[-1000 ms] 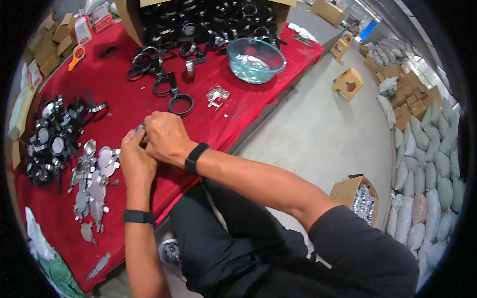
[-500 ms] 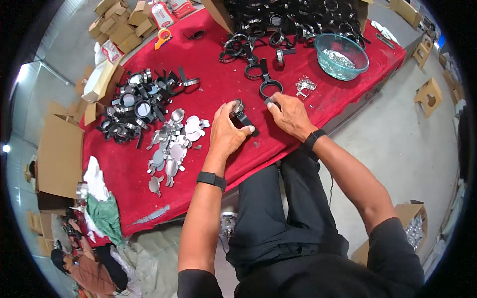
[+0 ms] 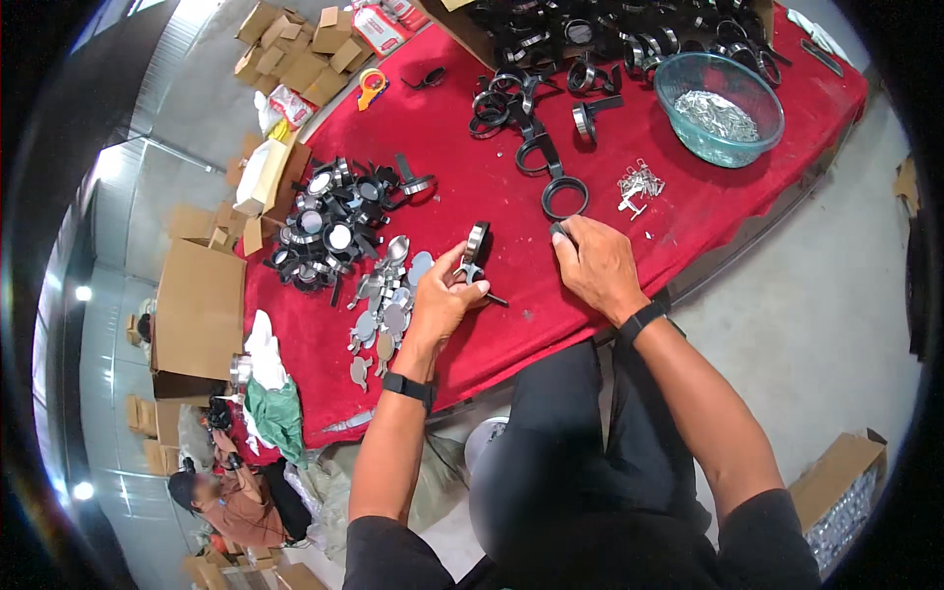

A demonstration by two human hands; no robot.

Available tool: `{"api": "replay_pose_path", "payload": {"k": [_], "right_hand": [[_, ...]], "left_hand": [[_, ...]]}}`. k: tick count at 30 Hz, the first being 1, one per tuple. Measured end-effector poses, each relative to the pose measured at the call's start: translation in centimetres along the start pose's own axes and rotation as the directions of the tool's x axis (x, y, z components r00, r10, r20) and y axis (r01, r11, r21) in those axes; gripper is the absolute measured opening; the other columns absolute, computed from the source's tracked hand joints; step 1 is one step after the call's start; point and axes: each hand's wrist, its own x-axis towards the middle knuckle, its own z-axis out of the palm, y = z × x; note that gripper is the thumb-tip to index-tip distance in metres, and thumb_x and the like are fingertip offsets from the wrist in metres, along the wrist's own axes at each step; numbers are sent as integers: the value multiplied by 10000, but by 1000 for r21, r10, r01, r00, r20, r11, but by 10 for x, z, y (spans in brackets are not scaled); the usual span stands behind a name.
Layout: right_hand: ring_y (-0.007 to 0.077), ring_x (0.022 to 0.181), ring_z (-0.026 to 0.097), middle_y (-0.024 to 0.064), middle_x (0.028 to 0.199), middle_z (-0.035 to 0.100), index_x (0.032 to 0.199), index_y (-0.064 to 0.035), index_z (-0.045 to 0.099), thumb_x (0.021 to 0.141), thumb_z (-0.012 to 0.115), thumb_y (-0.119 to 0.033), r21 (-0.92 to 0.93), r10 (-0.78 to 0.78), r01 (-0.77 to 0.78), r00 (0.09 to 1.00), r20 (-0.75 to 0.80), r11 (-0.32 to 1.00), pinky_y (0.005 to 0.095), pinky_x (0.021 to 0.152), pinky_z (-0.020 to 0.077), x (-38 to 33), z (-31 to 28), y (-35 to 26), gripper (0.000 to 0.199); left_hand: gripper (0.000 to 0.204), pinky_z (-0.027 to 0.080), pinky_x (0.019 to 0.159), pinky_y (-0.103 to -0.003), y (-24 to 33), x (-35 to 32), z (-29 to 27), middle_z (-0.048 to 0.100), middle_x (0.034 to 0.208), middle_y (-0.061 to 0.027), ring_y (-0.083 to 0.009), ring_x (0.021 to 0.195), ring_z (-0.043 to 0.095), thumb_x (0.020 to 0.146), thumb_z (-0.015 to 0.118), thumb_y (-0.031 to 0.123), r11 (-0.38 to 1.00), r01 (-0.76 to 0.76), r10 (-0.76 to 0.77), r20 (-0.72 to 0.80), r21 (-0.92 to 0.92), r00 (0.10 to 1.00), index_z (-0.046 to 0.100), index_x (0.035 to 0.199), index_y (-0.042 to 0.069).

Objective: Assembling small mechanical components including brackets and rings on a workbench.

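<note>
Watching remotely through the head camera, I see two bare hands over a red cloth (image 3: pixel 472 177). The left hand (image 3: pixel 442 303) grasps a black-handled metal ring (image 3: pixel 476 242), which stands on edge between thumb and fingers near the cloth's front edge. The right hand (image 3: pixel 602 264), well apart from it, has curled fingers; a small dark piece (image 3: pixel 558 228) shows at its thumb tip (I cannot tell whether it is gripped). Just beyond lies a black ring with a handle (image 3: pixel 554 170). Flat metal discs (image 3: pixel 367 324) spread beside the left hand, with a heap of black rings (image 3: pixel 329 224) behind them. Beyond the right hand are loose metal clips (image 3: pixel 640 184) and a translucent teal bowl (image 3: pixel 723 154) holding many small metal pieces.
</note>
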Motion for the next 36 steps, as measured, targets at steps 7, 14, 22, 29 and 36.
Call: {"api": "replay_pose_path", "payload": {"k": [7,14,22,29,36], "right_hand": [[447,848,676,218,854,674,926,-30,651,952,680,-168,74,-14,18,998,-59,997,554,762,532,1,-7,1,143],[434,850,684,214,862,683,931,-12,647,945,685,-152,90,-13,18,998,-54,996,542,784,547,2,-6,-2,146],[434,844,687,215,850,682,930,-10,642,940,693,-152,114,-22,30,997,-71,993,539,780,550,-1,-3,5,152],[431,837,690,203,857,692,917,-31,665,942,702,-171,61,-5,6,1000,-24,998,536,761,549,2,-1,-5,147],[447,875,700,215,891,705,964,-39,689,965,696,-200,42,-12,14,998,-56,999,537,777,556,0,1,7,161]], "left_hand": [[659,635,753,-286,24,19,-55,712,1103,-69,-136,870,697,910,797,-4,996,77,-83,-183,-44,980,573,1527,50],[934,401,1225,-410,-3,50,-131,139,1801,-196,-284,1591,336,1044,733,151,891,-414,282,-484,-188,828,117,1743,87],[658,573,1097,-453,-9,-20,-179,569,1516,-184,-278,1369,595,1039,755,225,933,-334,220,-520,-135,826,480,1552,-83],[482,590,983,-407,-88,-236,-315,749,1231,-220,-330,1124,729,990,775,245,745,390,186,-731,540,657,683,1320,-95],[540,503,1036,-475,-251,-615,-280,702,1301,-199,-360,1221,648,872,751,320,-201,770,-479,-746,606,462,690,1326,35]]}}
